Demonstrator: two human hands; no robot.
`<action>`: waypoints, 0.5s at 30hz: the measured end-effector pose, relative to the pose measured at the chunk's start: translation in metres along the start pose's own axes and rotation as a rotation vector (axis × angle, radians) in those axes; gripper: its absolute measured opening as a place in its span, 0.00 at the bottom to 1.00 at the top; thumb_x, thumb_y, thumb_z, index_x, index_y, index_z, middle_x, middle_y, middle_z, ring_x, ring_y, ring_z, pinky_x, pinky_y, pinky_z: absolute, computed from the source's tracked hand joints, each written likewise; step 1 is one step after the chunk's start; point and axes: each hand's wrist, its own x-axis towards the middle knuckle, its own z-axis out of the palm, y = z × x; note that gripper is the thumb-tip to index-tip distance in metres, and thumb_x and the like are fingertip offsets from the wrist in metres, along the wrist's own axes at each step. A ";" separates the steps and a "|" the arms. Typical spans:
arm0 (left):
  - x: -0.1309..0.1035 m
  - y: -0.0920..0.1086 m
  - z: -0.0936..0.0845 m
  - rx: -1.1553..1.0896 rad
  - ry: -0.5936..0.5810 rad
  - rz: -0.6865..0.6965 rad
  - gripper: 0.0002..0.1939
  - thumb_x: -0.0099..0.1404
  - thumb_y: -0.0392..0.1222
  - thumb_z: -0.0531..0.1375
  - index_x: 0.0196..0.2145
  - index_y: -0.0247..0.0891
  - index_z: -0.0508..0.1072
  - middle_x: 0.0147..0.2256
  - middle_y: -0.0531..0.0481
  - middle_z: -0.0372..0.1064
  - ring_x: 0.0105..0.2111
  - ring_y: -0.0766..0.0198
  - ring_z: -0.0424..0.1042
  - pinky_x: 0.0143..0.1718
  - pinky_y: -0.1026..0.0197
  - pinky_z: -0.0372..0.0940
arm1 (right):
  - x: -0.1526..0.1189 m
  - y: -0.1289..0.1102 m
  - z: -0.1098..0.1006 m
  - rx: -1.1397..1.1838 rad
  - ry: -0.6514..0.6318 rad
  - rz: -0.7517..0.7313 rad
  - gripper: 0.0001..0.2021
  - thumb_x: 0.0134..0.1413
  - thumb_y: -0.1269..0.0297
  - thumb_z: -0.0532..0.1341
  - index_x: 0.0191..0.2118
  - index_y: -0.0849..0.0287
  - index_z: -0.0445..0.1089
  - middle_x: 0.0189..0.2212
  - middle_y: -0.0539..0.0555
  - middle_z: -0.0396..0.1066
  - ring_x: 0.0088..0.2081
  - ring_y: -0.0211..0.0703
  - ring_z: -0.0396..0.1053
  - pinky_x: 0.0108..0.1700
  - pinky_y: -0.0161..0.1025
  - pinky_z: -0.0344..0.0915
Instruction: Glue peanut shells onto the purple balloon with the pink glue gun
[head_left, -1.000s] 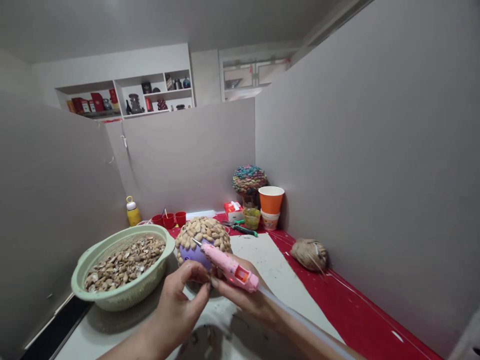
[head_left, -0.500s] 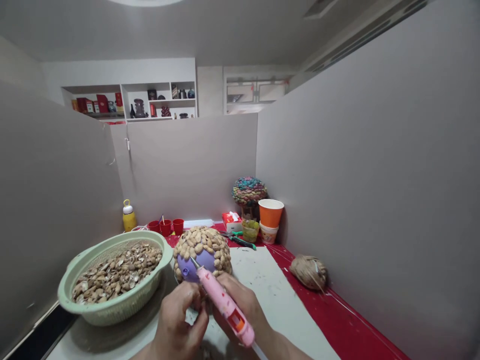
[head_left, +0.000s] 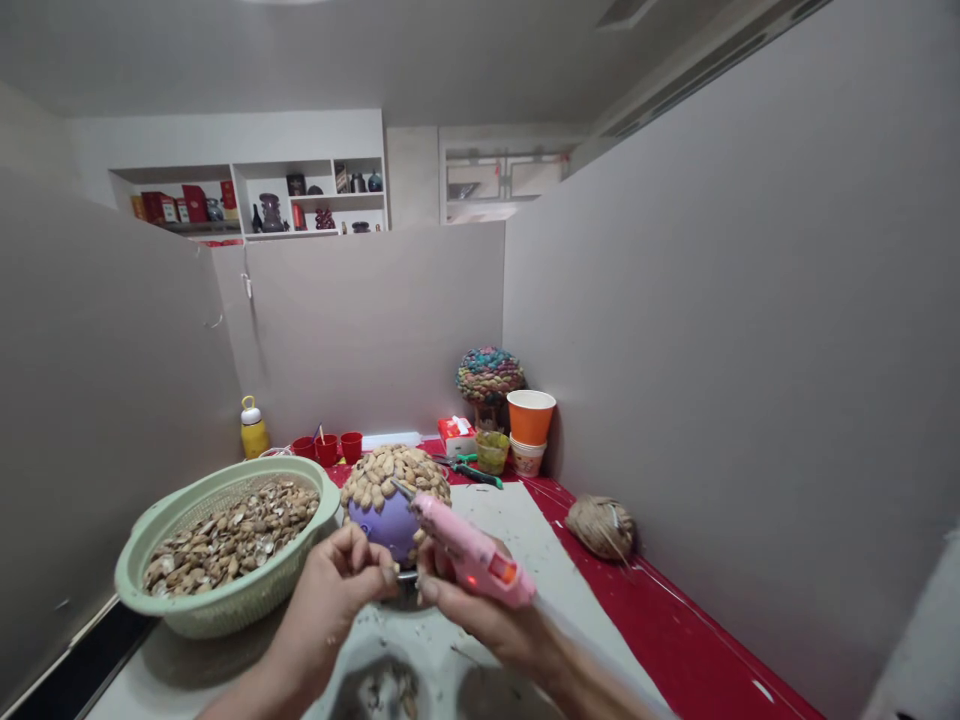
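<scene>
A purple balloon (head_left: 386,524), its top and sides covered with peanut shells (head_left: 394,468), rests on a metal rim at the middle of the table. My left hand (head_left: 341,590) is in front of it on the left, thumb and fingers pinched together around something too small to make out. On the right, my right hand (head_left: 480,600) holds a pink glue gun (head_left: 472,550), its nozzle pointing up and left at the balloon. The thumb and a finger of that hand are close together near a small pale bit.
A green basket (head_left: 330,500) of shells stands at the left. Behind are red cups (head_left: 351,447), a yellow bottle (head_left: 254,437), pliers (head_left: 480,475), an orange cup (head_left: 530,420) and a woven ball (head_left: 489,375). Twine (head_left: 601,527) lies right, and partitions surround the table.
My hands have moved apart slightly, the left one leftward. The glue gun has tilted flatter and shifted right and up. The whole view has shifted a little.
</scene>
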 end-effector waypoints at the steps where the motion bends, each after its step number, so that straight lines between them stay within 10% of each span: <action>1: 0.001 0.003 -0.004 -0.019 0.010 -0.023 0.19 0.48 0.33 0.65 0.21 0.41 0.55 0.22 0.56 0.66 0.25 0.68 0.61 0.30 0.66 0.59 | 0.001 -0.003 -0.005 0.114 -0.076 0.075 0.11 0.57 0.58 0.64 0.31 0.59 0.67 0.25 0.49 0.65 0.25 0.35 0.60 0.27 0.33 0.58; 10: 0.027 0.067 -0.074 0.694 0.364 0.201 0.14 0.54 0.51 0.64 0.33 0.38 0.75 0.27 0.50 0.74 0.27 0.61 0.70 0.30 0.62 0.62 | 0.015 0.004 -0.022 0.391 0.085 0.180 0.13 0.52 0.55 0.70 0.33 0.60 0.72 0.28 0.50 0.70 0.31 0.38 0.69 0.34 0.34 0.63; 15: 0.044 0.076 -0.114 1.172 0.407 0.176 0.07 0.48 0.44 0.62 0.23 0.39 0.76 0.26 0.45 0.76 0.28 0.52 0.73 0.32 0.56 0.62 | 0.015 0.005 -0.018 0.403 0.036 0.177 0.12 0.54 0.57 0.69 0.33 0.60 0.72 0.30 0.51 0.70 0.34 0.39 0.69 0.39 0.36 0.64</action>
